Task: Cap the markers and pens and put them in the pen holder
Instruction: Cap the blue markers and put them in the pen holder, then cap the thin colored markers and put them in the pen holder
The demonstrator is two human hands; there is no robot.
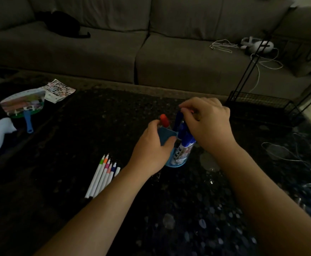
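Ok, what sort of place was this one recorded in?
Most likely a dim home living room. A grey fabric sectional sofa runs along the back, a dark speckled stone coffee table sits in front of it, and white charging cables lie loose on the sofa cushions.

A hand fan (24, 105) and a sticker sheet (59, 90) lie near the table's (99, 115) far left corner. Beyond it, a grey sofa (141, 58) holds white cables (223, 45).

Both bare forearms reach forward; left hand (151, 145) curls in a side grip, right hand (207, 121) pinches downward, fingertips together.
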